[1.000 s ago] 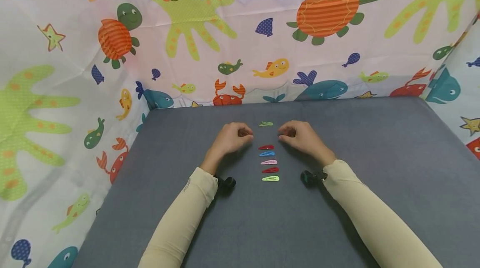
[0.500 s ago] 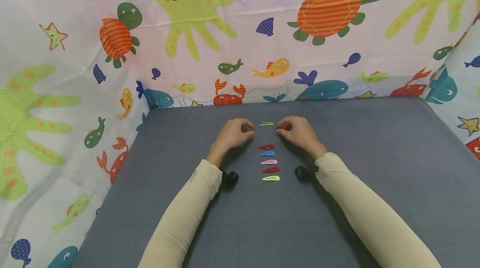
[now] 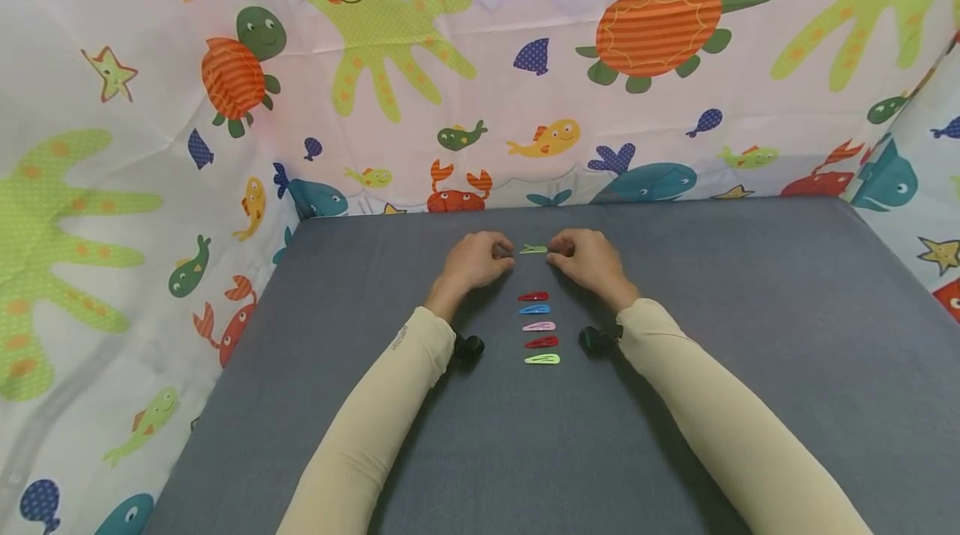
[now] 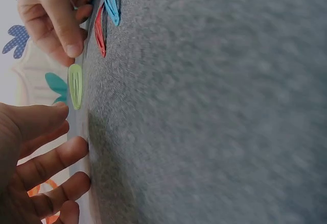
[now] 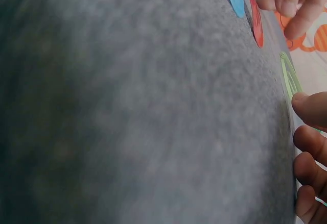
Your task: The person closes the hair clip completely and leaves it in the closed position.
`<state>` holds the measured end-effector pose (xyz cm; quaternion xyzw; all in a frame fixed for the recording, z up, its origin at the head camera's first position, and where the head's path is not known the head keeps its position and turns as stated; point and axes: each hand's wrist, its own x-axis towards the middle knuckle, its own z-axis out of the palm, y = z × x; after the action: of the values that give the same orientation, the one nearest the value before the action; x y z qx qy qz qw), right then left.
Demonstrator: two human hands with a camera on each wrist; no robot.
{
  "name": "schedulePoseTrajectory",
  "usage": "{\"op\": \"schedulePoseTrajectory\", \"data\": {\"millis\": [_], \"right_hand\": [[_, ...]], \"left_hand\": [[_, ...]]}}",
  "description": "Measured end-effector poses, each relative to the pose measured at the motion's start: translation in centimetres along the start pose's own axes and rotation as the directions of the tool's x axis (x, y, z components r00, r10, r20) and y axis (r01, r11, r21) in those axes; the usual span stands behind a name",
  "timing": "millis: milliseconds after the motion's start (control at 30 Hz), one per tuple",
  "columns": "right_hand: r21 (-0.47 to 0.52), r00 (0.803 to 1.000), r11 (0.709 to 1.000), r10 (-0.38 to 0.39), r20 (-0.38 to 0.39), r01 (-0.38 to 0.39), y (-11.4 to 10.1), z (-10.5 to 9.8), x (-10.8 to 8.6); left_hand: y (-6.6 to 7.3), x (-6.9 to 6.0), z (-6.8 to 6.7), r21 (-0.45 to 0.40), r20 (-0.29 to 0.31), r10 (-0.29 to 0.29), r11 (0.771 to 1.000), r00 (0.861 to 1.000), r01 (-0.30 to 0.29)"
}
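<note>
A light green snap hair clip [image 3: 533,250] lies on the grey tabletop between the two hands, its narrow prong appearing raised in the head view. My left hand [image 3: 477,260] is just left of it, thumb and fingers apart; in the left wrist view a gap separates its thumb from the clip. On the other side, my right hand [image 3: 588,262] has its thumb and forefinger right at the clip's end. The right thumb [image 5: 309,107] overlaps that end in the right wrist view; whether it touches is unclear.
Nearer the person, several clips lie in a column: red [image 3: 533,297], blue [image 3: 535,310], pink [image 3: 538,327], another red [image 3: 542,342] and yellow-green [image 3: 542,359]. A printed sea-animal curtain [image 3: 420,60] hangs behind and beside the grey table [image 3: 525,452].
Both hands have moved slightly farther forward and inward, closing in on the far green hair clip from either side. The clips have stayed in their places on the table.
</note>
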<state>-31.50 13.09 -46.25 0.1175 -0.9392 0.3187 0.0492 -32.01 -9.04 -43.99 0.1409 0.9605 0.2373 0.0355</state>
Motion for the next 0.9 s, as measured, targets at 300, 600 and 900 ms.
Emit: {"op": "schedulePoseTrajectory", "data": {"millis": [300,600,900], "right_hand": [[0.0,1.0,1.0,-0.026,-0.01,0.026,-0.3,0.4,0.6],[-0.012,1.0,1.0,-0.024,-0.001,0.024,-0.2,0.7,1.0],[-0.024,1.0,0.999,-0.022,-0.008,0.022,-0.4,0.8,1.3]], "left_hand": [[0.4,1.3,0.5,0.029,-0.005,-0.006,1.0,1.0,0.006],[0.8,1.8,0.7,0.039,0.016,-0.022,0.999,1.0,0.021],[1.0,2.0,0.9,0.042,0.011,-0.026,0.999,1.0,0.025]]}}
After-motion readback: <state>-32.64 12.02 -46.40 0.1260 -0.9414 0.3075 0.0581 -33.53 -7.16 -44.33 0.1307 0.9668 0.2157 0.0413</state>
